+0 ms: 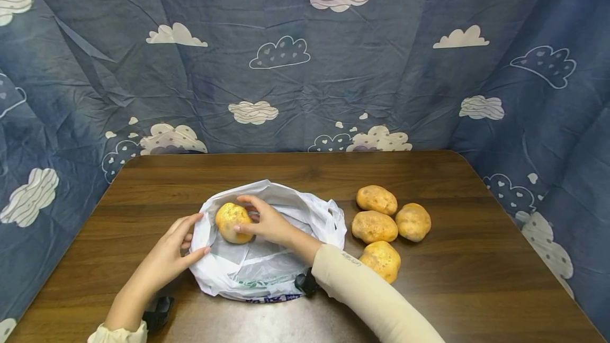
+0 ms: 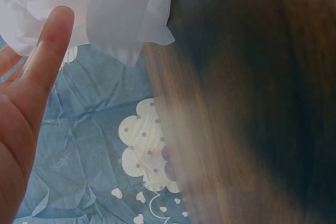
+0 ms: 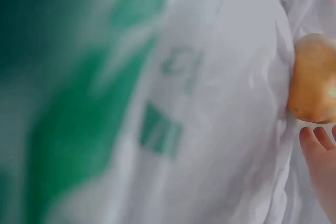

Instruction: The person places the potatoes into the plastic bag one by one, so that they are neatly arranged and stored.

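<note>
From here I judge the bagging step in hand: the left hand (image 1: 168, 254), thumb and fingers apart, touches the bag (image 1: 219, 275); the right hand (image 1: 272, 223) meets a potato (image 1: 230, 220) inside, clamped or not I can't tell; next probably calls for release.

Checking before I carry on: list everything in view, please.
Table: one, brown, in the foreground
Backdrop: one, blue with pale clouds, behind it
Bag: one, white with green print, on the table
Bagged potato: one, yellow, bag's left part
Loose potatoes: four, yellow, right of the bag
Wrist devices: two, black, one at each wrist
Sleeves: two, cream, one per arm
Left grip: one, bare, at the bag's left edge
Right grip: one, bare, at the bagged potato
</note>
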A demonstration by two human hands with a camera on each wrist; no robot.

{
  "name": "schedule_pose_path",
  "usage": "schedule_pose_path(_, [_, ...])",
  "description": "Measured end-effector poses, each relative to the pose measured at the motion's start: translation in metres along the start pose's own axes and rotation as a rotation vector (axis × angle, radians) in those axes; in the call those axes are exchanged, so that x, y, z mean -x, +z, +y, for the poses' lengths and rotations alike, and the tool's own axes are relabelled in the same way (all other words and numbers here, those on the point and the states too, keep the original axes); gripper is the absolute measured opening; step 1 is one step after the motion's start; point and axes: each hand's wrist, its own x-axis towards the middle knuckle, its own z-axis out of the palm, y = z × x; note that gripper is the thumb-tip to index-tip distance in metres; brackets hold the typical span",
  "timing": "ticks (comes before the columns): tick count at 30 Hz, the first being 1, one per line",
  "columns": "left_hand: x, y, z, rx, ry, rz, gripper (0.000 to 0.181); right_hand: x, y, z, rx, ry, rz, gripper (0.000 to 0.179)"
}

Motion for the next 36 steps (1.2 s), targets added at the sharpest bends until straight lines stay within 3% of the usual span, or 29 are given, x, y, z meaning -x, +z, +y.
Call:
schedule_pose_path(11, [0.000, -0.001, 0.000, -0.010, -0.017, -0.014, 0.066, 0.007, -0.012, -0.018, -0.025, -0.046, 0.000, 0.060])
schedule_pose_path(19, [0.000, 0.000, 0.001, 0.012, 0.000, -0.002, 0.065, 0.026, -0.023, -0.060, -0.116, -0.108, -0.027, 0.059])
schedule_pose_path(26, [0.001, -0.001, 0.001, -0.016, -0.006, -0.005, 0.066, 0.039, -0.031, -0.081, -0.126, -0.168, 0.000, 0.057])
schedule_pose_path(36, [0.001, 0.000, 0.002, -0.015, -0.001, -0.002, 0.065, 0.062, -0.047, -0.092, -0.135, -0.258, 0.073, 0.059])
